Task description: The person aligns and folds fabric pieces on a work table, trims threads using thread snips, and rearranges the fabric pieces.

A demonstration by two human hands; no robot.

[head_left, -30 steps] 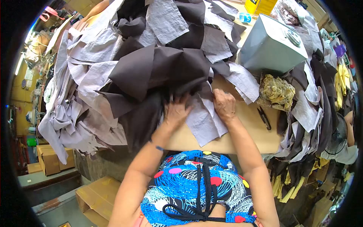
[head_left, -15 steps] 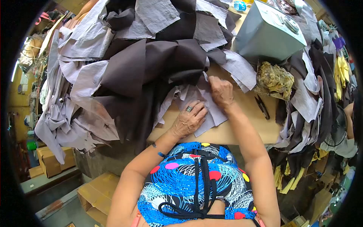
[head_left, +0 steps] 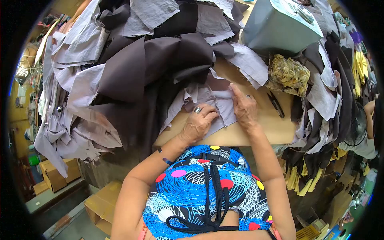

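A light grey cloth piece (head_left: 224, 105), with a dark brown part at its upper end, lies on the tan tabletop in front of me. My left hand (head_left: 199, 123), wearing a ring, rests on its near left side, with the fingers bent and closed on the fabric. Along the right edge of that cloth lies my right hand (head_left: 245, 107), its index finger stretched out and pressed to the fabric. Some of its other fingers are partly hidden. Just left of the cloth a large heap of dark brown fabric (head_left: 124, 76) rises and hangs over the table's front edge.
Black thread snips (head_left: 276, 105) lie right of my right hand. Beyond them sit a clump of yellowish material (head_left: 289, 75) and a large metal tin (head_left: 280, 30). More grey and brown cloth hangs off the right side. Cardboard boxes (head_left: 105, 204) stand below left.
My right hand has come down and slightly right along the cloth, its bent fingers now straightened. The cloth's upper part now lies turned, showing brown. The left hand stays nearly in place.
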